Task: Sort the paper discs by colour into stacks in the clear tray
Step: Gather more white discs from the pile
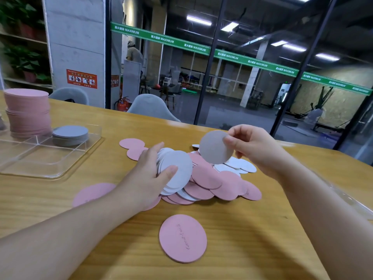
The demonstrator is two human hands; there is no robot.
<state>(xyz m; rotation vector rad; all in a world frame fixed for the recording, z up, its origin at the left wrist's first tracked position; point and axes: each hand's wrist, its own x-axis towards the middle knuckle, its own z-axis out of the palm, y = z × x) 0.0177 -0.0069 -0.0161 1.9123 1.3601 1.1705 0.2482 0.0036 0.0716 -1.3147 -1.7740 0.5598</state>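
A loose heap of pink and white paper discs (212, 178) lies in the middle of the wooden table. My left hand (149, 170) grips a fanned bunch of white discs (177, 168) just above the heap. My right hand (250, 150) pinches a single grey-white disc (215, 147) and holds it up over the heap. The clear tray (50, 158) sits at the left. It holds a tall pink stack (28, 112) and a low grey stack (70, 135). A lone pink disc (182, 238) lies near me.
More pink discs lie apart from the heap, at its far side (132, 143) and under my left forearm (90, 194). Grey chairs (151, 107) stand behind the table's far edge, before a glass wall. A clear plastic piece (351, 201) lies at the right table edge.
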